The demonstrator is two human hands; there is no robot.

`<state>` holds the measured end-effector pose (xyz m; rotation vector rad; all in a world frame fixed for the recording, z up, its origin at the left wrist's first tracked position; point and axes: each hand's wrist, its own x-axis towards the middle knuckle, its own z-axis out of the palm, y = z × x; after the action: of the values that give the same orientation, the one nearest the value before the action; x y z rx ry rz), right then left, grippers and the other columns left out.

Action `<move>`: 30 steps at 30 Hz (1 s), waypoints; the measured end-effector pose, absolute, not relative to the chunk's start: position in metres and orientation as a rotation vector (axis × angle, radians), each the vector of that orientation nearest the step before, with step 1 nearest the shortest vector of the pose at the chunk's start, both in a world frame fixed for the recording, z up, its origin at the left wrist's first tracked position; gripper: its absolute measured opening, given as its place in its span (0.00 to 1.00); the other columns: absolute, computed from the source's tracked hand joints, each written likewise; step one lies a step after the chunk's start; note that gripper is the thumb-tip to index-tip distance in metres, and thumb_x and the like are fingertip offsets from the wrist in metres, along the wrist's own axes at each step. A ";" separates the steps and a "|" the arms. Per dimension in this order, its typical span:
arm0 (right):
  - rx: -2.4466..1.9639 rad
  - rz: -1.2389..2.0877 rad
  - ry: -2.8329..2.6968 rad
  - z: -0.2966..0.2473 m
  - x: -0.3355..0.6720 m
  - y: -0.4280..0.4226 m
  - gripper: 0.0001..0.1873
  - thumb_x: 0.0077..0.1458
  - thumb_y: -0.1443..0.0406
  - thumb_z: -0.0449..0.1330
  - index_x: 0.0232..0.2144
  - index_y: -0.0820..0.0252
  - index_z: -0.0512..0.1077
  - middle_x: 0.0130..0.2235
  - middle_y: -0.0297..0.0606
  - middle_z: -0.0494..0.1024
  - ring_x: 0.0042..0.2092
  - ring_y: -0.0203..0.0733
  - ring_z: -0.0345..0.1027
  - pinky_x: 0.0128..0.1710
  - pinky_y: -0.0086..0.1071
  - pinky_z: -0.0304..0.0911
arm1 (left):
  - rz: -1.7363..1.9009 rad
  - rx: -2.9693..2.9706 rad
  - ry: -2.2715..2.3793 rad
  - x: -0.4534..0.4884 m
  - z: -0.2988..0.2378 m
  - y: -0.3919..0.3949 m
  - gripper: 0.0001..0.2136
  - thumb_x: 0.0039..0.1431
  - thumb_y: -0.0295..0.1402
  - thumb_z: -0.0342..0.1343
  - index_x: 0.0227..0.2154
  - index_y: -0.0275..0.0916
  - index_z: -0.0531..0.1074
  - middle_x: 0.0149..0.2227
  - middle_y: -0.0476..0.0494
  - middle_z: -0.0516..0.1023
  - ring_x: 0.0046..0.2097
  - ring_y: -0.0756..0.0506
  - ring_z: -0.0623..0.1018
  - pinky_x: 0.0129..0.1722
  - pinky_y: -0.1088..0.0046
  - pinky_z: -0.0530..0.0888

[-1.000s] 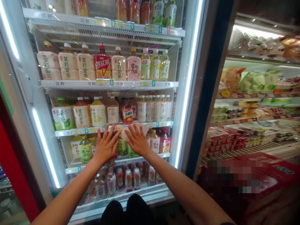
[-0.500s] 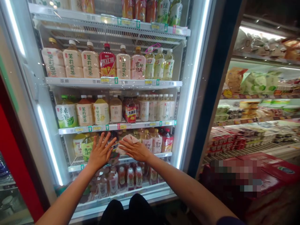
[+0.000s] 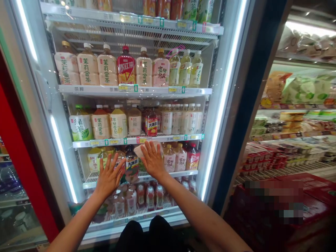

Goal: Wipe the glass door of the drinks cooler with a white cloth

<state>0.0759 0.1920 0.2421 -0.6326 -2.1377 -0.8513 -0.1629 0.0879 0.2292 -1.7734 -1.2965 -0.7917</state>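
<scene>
My left hand (image 3: 109, 177) lies flat on the glass door (image 3: 136, 97) of a lit drinks cooler, its fingers spread with nothing in them. To its right, my right hand (image 3: 154, 161) holds a pale pinkish cloth (image 3: 139, 150) against the glass under outstretched fingers. Part of the cloth is hidden beneath that hand. Behind the glass, a dark-capped bottle (image 3: 131, 162) shows between the two hands. My knees (image 3: 160, 232) are at the bottom of the view, in dark cloth.
Bottled teas fill several cooler shelves, such as a red bottle (image 3: 126, 66). Bright light strips (image 3: 228, 91) run down both sides. At the right stands an open chilled shelf (image 3: 294, 136) with packaged food, and dark red boxes (image 3: 278, 196) below it. A red frame edge (image 3: 23, 168) borders the left.
My right hand has moved up with the cloth and turned its fingers more upward. My left hand stays on the glass, slightly lower. The whole view has shifted a little.
</scene>
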 end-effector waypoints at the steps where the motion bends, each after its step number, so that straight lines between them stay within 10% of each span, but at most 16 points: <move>1: -0.647 -0.841 -2.133 0.241 0.075 0.192 0.37 0.67 0.62 0.52 0.72 0.69 0.46 0.74 0.56 0.43 0.75 0.58 0.31 0.71 0.65 0.31 | -0.789 -1.776 -1.299 -0.164 0.229 0.087 0.32 0.65 0.38 0.54 0.70 0.52 0.52 0.74 0.42 0.47 0.75 0.35 0.42 0.72 0.40 0.41; 6: -0.367 -0.920 -2.319 0.232 0.094 0.194 0.32 0.66 0.58 0.55 0.69 0.46 0.56 0.73 0.28 0.54 0.75 0.35 0.39 0.73 0.39 0.44 | -0.791 -1.775 -1.275 -0.156 0.233 0.087 0.33 0.65 0.37 0.55 0.70 0.53 0.49 0.74 0.43 0.46 0.75 0.35 0.42 0.72 0.41 0.41; 12: -0.752 -0.829 -2.063 0.241 0.131 0.212 0.35 0.69 0.63 0.48 0.72 0.69 0.43 0.74 0.57 0.42 0.75 0.59 0.31 0.70 0.69 0.32 | -0.777 -1.809 -1.234 -0.134 0.236 0.095 0.33 0.65 0.37 0.55 0.70 0.53 0.50 0.74 0.43 0.47 0.75 0.36 0.42 0.72 0.42 0.40; 18: -0.622 -0.885 -2.148 0.228 0.167 0.217 0.30 0.68 0.58 0.53 0.69 0.43 0.55 0.73 0.32 0.53 0.75 0.39 0.40 0.73 0.46 0.44 | -0.768 -1.830 -1.187 -0.109 0.239 0.106 0.32 0.64 0.37 0.55 0.69 0.52 0.53 0.74 0.43 0.48 0.75 0.35 0.42 0.72 0.41 0.41; 24: -0.952 -0.765 -1.747 0.233 0.197 0.228 0.39 0.69 0.65 0.46 0.73 0.68 0.30 0.74 0.57 0.26 0.74 0.58 0.14 0.69 0.71 0.28 | -0.767 -1.855 -1.127 -0.089 0.243 0.116 0.33 0.64 0.37 0.56 0.70 0.52 0.52 0.73 0.43 0.49 0.75 0.36 0.42 0.72 0.42 0.41; 30: -0.813 -0.836 -1.926 0.235 0.208 0.223 0.38 0.68 0.60 0.51 0.73 0.50 0.40 0.76 0.41 0.40 0.76 0.48 0.34 0.72 0.55 0.45 | -0.769 -1.869 -1.095 -0.072 0.244 0.125 0.33 0.64 0.38 0.56 0.70 0.52 0.51 0.73 0.44 0.50 0.75 0.36 0.42 0.73 0.43 0.40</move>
<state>0.2078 0.2232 0.2354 -0.8129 -1.9263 -0.8364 -0.0716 0.1245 0.2440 -1.8686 -1.0955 -0.7690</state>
